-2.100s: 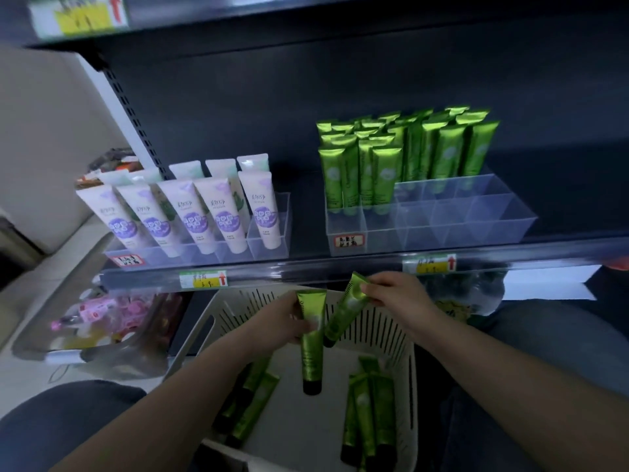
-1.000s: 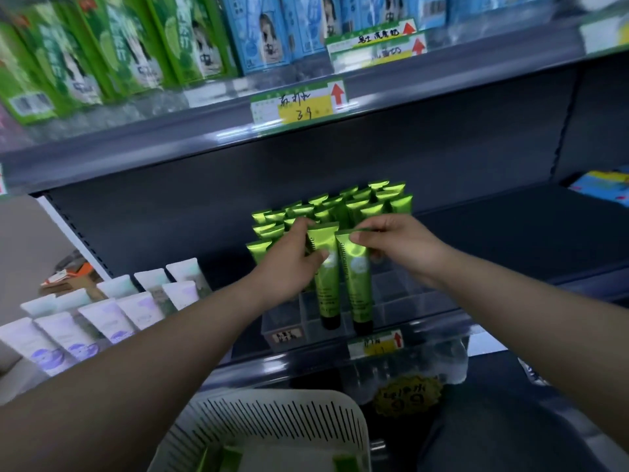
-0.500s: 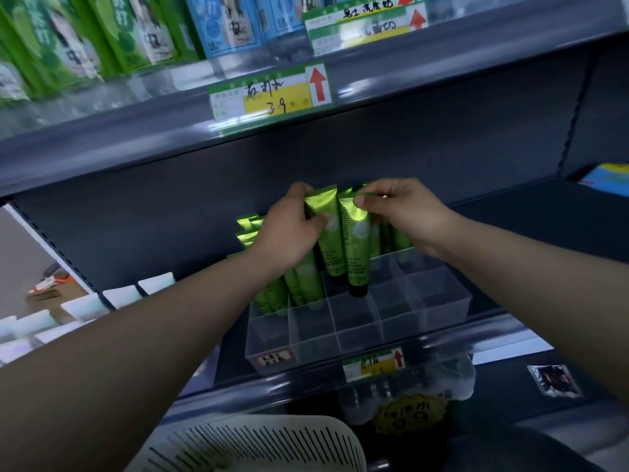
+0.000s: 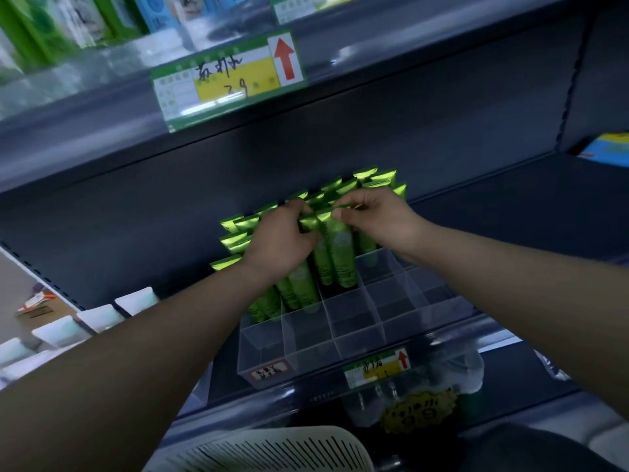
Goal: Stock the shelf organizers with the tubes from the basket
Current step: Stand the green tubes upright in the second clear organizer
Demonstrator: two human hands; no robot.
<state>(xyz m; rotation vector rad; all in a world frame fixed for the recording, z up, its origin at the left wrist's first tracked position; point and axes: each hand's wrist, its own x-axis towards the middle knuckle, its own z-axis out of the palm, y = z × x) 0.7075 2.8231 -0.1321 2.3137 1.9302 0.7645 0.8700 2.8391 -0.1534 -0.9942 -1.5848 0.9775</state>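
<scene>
Your left hand is clenched on the top of one green tube, and your right hand pinches the flat top edge of a second green tube just beside it. Both tubes stand upright, caps down, with their lower ends inside the clear organizer on the shelf. They stand side by side, touching or almost touching, in the middle part of the organizer; which exact compartments they are in, you cannot tell from here, because the walls are transparent and your hands cover the tops.

Behind and to the left of your hands many more green tubes already stand in rows in the back compartments. The front compartments of the organizer and those on the right have no tubes in them. A small label is stuck on the front left wall of the organizer, and a yellow price tag with a red arrow sits on the shelf edge below it.

The white basket is at the bottom of the view, under your left forearm; only its slotted rim shows. To the left on the same shelf stand some white tubes, well apart from the green ones. A bigger price tag hangs on the shelf above
</scene>
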